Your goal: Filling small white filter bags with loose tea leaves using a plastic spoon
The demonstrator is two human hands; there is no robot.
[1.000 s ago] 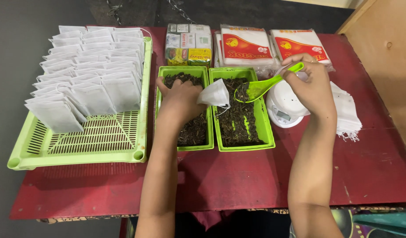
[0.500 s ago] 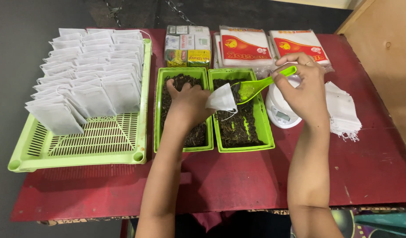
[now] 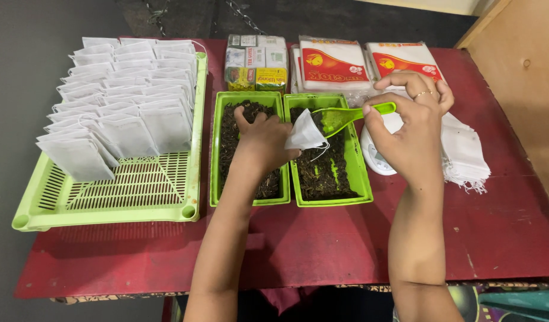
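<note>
The red table (image 3: 322,250) runs across the view, its bare front edge nearest the person, and both forearms reach over it to two small green trays set side by side at its middle; the right tray (image 3: 361,179) serves here as the landmark. It holds dark loose tea (image 3: 322,173). The left hand (image 3: 264,142) hovers over the left tray (image 3: 216,173), which touches the right tray's left wall and holds the same dark leaf; this hand is closed, pinching a small white bag (image 3: 304,132) by its side so that the bag hangs open over the near-left part of the right tray. The right hand (image 3: 413,128) is just right of the right tray, fingers closed around the handle of a green scoop (image 3: 346,116), whose bowl reaches over the tray and sits just beside the bag's mouth. Under that hand, touching the tray's right side, lies a white scale (image 3: 376,156), mostly hidden. Further right of it is a stack of empty bags (image 3: 465,152). Well to the left of the trays stands a large green basket (image 3: 113,197) with rows of filled bags (image 3: 119,95) leaning in its far part. Beyond the right tray, at the table's far edge, lie a bundle of small boxes (image 3: 255,62) and two red-and-white packs (image 3: 370,62).
</note>
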